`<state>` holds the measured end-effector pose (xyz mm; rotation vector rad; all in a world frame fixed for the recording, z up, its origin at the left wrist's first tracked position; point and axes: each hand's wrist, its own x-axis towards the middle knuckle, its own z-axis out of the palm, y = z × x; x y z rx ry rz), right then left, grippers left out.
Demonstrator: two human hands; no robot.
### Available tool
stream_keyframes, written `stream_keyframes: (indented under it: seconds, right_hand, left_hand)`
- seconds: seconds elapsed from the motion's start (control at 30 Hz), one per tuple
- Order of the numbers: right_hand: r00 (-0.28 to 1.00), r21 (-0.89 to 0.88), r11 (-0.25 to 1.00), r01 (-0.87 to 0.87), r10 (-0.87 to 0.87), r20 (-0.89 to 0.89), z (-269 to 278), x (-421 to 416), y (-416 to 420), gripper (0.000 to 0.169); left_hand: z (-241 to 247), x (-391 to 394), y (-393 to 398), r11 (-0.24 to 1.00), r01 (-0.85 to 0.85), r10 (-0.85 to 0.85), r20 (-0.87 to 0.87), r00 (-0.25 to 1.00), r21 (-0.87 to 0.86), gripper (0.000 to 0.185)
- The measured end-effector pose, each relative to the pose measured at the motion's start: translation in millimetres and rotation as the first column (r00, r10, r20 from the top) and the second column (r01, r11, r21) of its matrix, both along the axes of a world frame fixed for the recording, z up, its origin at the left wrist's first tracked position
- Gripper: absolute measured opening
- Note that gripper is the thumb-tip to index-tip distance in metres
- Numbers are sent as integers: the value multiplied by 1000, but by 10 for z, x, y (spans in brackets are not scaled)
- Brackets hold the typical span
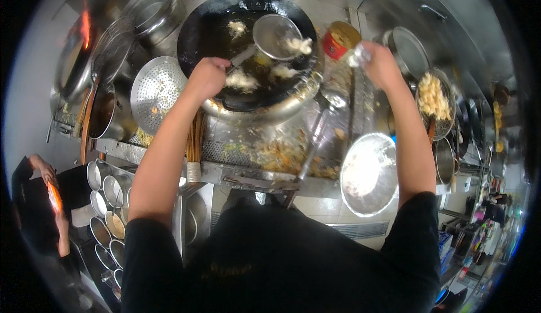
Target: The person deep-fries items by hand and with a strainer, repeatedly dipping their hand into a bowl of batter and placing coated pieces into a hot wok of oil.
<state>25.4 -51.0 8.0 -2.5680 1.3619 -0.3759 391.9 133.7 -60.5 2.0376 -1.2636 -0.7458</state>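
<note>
My left hand (209, 76) grips the handle of a round mesh strainer (275, 34), held over a large black wok (249, 105) of dark oil. Pale battered pieces (241, 79) float in the oil, and one white clump (301, 45) shows at the strainer's right edge. To the right of the wok, my right hand (380, 63) pinches a small white item (359, 56), too blurred to identify. Just left of that hand stands a red can (337, 47) with yellowish contents. Below the right forearm sits a shiny metal bowl (367, 173).
A perforated skimmer (157, 95) and a bamboo wok brush (194, 148) lie left of the wok. A ladle (319, 127) rests on the food-strewn steel stovetop. Flame (86, 27) rises at far left, near another person (42, 211). At right, a strainer basket (435, 97) holds pale yellow pieces.
</note>
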Motion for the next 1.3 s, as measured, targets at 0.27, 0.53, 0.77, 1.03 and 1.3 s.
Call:
stream_keyframes:
  seconds: [0.27,0.53,0.77,1.03,1.3]
  right_hand:
    - [998,-198,979,-47,39,-47,12,-99,-385,35]
    - [999,-114,992,53,-54,-5,75,-129,-599,37]
    - [996,-174,981,-82,85,8,-51,214,-788,29]
    - [985,90,981,-173,174,2,-638,1234,-794,22]
    - [889,-83,996,-45,3,-458,-969,1492,-766,24]
  left_hand:
    - [42,-203,382,979,-56,128,-379,917,195,29]
    - [-139,-142,363,974,-53,207,-773,600,220,32]
    - [-185,-88,539,976,-145,215,-802,558,160,34]
    - [303,376,1241,952,-304,261,-605,752,32,33]
    - [434,405,1455,911,-410,373,-505,779,41,32]
